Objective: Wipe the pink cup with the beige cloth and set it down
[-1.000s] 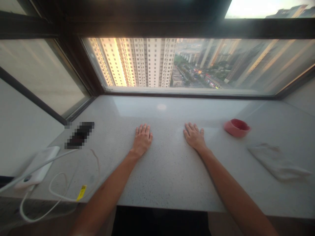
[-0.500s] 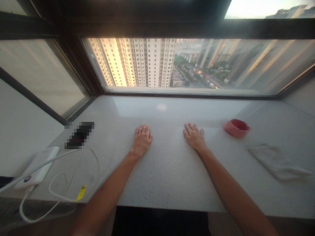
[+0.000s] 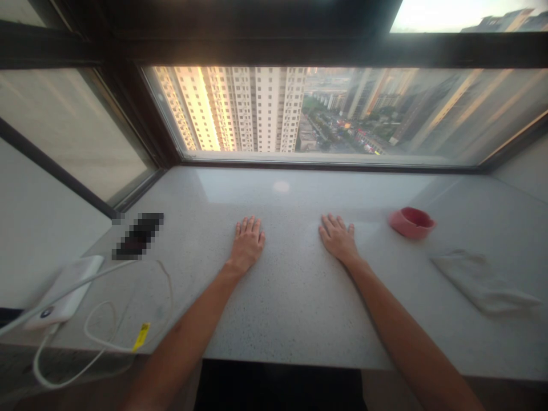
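The pale, speckled sill (image 3: 291, 308) is touched by both hands; its long axis is laid left to right, along the dark window frame (image 3: 274, 50). The left hand (image 3: 247, 245) is set palm down, its fingers loosely spread and pointed toward the far side. The right hand (image 3: 338, 238) is likewise laid flat, its spread fingers angled far and slightly left. A wide gap is left between them. Right of the right hand, a red dish (image 3: 401, 227) is set apart from it, its hollow turned upward. Nearer and farther right, a pale cloth (image 3: 482, 285) is stretched from far left to near right. At the left, a pixelated dark object (image 3: 139, 237) is slanted toward the far right; nearer, a white device (image 3: 71, 288) and a looped white cable (image 3: 55, 386) with a yellow tag (image 3: 141, 337) are placed. Tall buildings (image 3: 268, 108) are seen outside.
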